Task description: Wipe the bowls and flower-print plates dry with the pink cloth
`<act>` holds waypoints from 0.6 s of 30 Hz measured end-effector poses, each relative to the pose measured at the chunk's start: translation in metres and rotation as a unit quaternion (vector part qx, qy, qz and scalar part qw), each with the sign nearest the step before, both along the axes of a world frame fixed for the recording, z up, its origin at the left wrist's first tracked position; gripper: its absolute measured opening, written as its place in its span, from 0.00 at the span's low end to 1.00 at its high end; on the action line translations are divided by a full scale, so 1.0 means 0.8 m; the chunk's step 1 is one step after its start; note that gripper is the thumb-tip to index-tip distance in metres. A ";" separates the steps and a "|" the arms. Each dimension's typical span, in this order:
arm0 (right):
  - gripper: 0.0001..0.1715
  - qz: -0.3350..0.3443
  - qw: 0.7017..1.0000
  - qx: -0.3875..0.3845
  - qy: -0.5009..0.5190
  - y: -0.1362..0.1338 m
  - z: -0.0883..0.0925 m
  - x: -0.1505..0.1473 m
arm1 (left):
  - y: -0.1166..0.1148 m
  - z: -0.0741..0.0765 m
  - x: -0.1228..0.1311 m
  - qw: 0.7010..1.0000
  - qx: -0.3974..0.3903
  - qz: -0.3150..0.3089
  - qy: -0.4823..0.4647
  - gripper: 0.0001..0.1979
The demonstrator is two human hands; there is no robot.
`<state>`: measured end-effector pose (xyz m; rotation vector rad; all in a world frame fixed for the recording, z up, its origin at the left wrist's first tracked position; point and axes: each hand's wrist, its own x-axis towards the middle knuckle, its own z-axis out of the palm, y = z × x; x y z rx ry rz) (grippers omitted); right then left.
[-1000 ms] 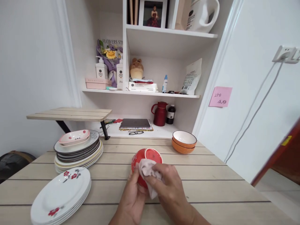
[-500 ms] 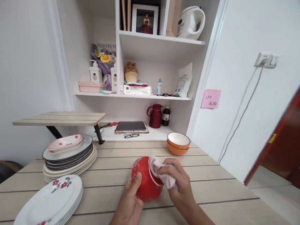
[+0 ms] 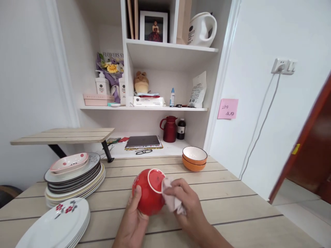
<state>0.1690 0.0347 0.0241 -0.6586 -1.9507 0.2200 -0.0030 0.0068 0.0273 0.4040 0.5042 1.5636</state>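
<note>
A red bowl (image 3: 148,196) with a pale floral pattern is tilted over the table, its white-ringed base facing up and toward the right. My left hand (image 3: 134,215) grips it from the left, thumb on the outer wall and the other fingers hidden beneath. A pale pinkish cloth (image 3: 173,202) is bunched in my right hand (image 3: 188,206), pressed against the bowl's right side by the base ring. Two stacked orange bowls (image 3: 194,162) with white insides stand beyond my right hand.
On the left are a tall stack of plates (image 3: 74,186) topped by a pink dish (image 3: 69,162), and white oval plates (image 3: 55,224) nearer me. A small raised shelf (image 3: 64,135) stands behind them. Farther back are a laptop (image 3: 143,141), glasses (image 3: 144,151) and a dark red jug (image 3: 170,129).
The bowl has turned so its base ring shows more fully. My right hand has moved the cloth from the ring's top down to its lower right side. The view has shifted slightly.
</note>
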 end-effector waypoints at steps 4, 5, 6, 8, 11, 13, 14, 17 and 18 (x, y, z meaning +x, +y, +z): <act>0.38 0.060 0.996 0.008 -0.064 -0.017 0.006 -0.026 | 0.001 -0.006 -0.004 0.999 -0.038 -0.013 0.005 0.25; 0.38 0.059 0.997 -0.001 -0.057 -0.015 0.007 -0.028 | 0.001 -0.005 -0.004 0.999 -0.039 -0.011 0.009 0.24; 0.38 0.053 0.998 -0.013 -0.042 -0.009 0.007 -0.026 | 0.000 -0.004 -0.003 0.999 -0.036 -0.007 0.014 0.24; 0.36 0.029 0.998 -0.048 -0.003 0.006 0.004 -0.016 | -0.002 0.000 -0.001 0.999 -0.028 -0.001 0.021 0.23; 0.34 -0.031 0.993 -0.105 0.041 0.027 -0.003 0.005 | -0.005 0.007 0.002 0.999 -0.033 -0.007 0.026 0.23; 0.34 -0.056 0.992 -0.102 0.054 0.030 -0.006 0.012 | -0.006 0.009 0.003 0.999 -0.035 -0.012 0.023 0.24; 0.34 -0.057 0.993 -0.088 0.056 0.027 -0.006 0.012 | -0.007 0.009 0.004 0.999 -0.031 -0.014 0.020 0.24; 0.33 -0.016 0.999 -0.021 0.038 0.009 -0.001 0.001 | -0.008 0.006 0.006 0.999 -0.015 -0.030 0.020 0.25; 0.32 0.006 1.000 0.000 0.016 0.003 0.001 -0.004 | -0.008 0.003 0.006 0.999 -0.016 -0.036 0.027 0.26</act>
